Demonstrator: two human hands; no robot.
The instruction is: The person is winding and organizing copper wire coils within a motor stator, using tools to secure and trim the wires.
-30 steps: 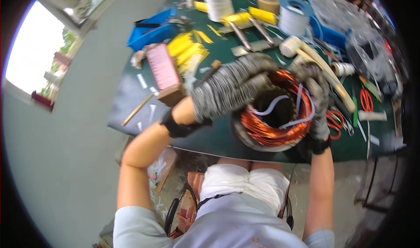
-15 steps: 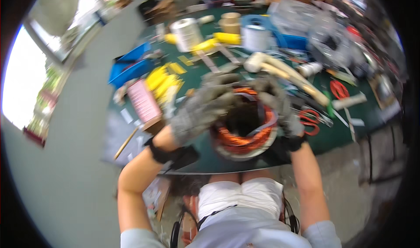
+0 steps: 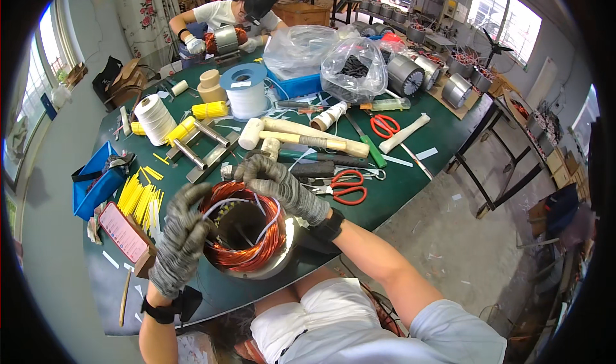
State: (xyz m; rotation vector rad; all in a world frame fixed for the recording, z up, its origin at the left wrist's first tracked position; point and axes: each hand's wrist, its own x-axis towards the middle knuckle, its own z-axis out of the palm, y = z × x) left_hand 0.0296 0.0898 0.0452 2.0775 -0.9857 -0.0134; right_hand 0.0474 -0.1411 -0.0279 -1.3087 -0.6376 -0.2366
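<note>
Green workbench (image 3: 410, 190) carries a copper-wound stator (image 3: 247, 232), bore axis pointing up; left hand (image 3: 183, 235) and right hand (image 3: 279, 184) grip its windings

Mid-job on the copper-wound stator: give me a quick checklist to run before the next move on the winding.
1. Left hand gloved and gripping the near-left rim of the copper winding: ok.
2. Right hand gloved, fingers on the far rim of the winding: ok.
3. Stator resting flat on the green table, inside its edge: ok.
4. White lead wires crossing the bore, free of snags: cannot tell.
5. Red-handled scissors beside the right wrist, clear of the coil: ok.
6. Pink phone by the left hand, close to the table edge: not ok.
</note>
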